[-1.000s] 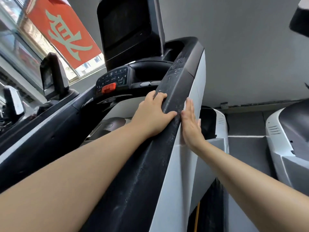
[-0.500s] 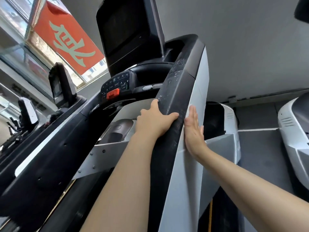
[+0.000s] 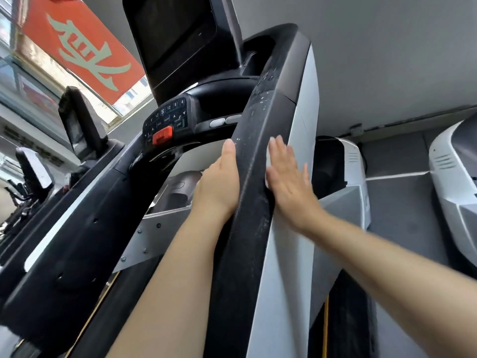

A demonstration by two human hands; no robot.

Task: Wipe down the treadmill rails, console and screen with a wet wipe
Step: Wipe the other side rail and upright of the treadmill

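Note:
The treadmill's black right rail (image 3: 247, 228) runs up the middle of the head view to the console keypad (image 3: 167, 120) and the dark screen (image 3: 173, 29). My left hand (image 3: 219, 187) lies against the rail's inner side, with its fingers stretched upward along it. My right hand (image 3: 289, 182) presses flat, fingers straight, on the white side panel (image 3: 284, 280) just outside the rail. A thin white sliver shows at the palm's inner edge; I cannot tell whether it is the wipe. White specks dot the rail above my hands.
The black left rail (image 3: 77, 241) slants up at the left. A red stop button (image 3: 162, 135) sits below the keypad. Another white treadmill (image 3: 454, 177) stands at the right, and more machines (image 3: 77, 120) at the left. A red banner (image 3: 77, 45) hangs in the window.
My left hand has let go of the rail's top and now lies along its inner side. My right hand has slid up the white panel and spread wider. The camera has moved closer.

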